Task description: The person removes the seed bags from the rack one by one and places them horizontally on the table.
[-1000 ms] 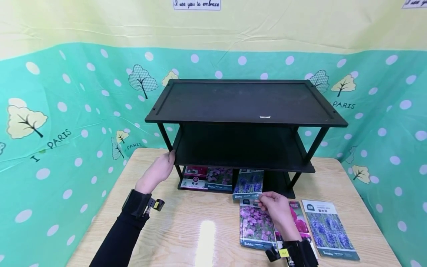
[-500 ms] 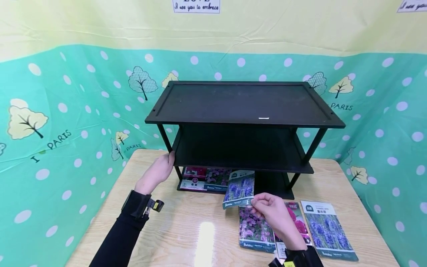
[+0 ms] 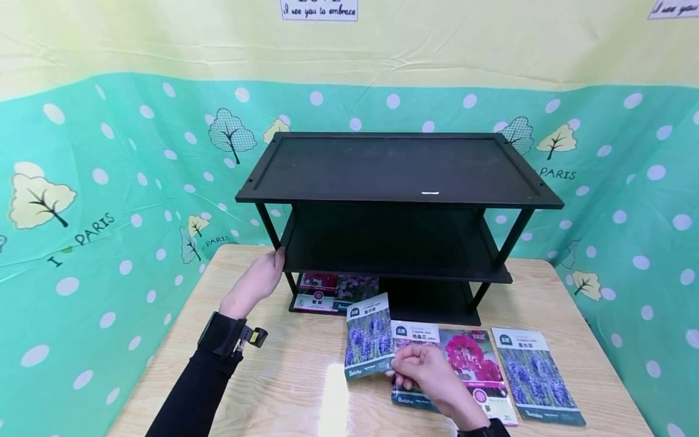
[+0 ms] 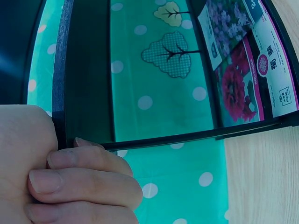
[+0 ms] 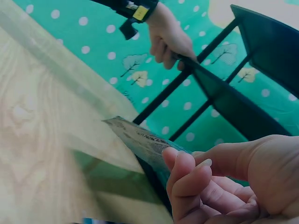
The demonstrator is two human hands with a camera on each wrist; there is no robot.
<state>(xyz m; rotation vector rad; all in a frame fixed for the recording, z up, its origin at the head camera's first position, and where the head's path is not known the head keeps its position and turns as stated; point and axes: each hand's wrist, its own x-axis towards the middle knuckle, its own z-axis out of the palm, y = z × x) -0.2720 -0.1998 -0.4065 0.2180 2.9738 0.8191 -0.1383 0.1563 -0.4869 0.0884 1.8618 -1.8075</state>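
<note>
My right hand (image 3: 428, 376) pinches the lower right corner of a flower seed packet (image 3: 368, 337) with violet-blue blooms. The packet is raised and slightly tilted in front of the black shelf rack (image 3: 398, 237). In the right wrist view it shows nearly edge-on, its corner between thumb and fingers. My left hand (image 3: 253, 282) grips the rack's left side at the middle tier; in the left wrist view its fingers (image 4: 88, 182) curl by the tier's edge. Two seed packets, one red-flowered (image 3: 319, 294) and one purple-flowered (image 3: 355, 288), lie on the bottom tier.
Three more seed packets lie on the wooden table (image 3: 273, 364) at right: pink-purple (image 3: 415, 334), partly behind my right hand, magenta (image 3: 472, 358) and violet-blue (image 3: 537, 370). A patterned green curtain (image 3: 136, 182) surrounds the table.
My right hand has drawn the violet-blue packet out from the bottom tier, toward me and leftward. More of the table packets now shows. My left hand keeps its grip on the rack.
</note>
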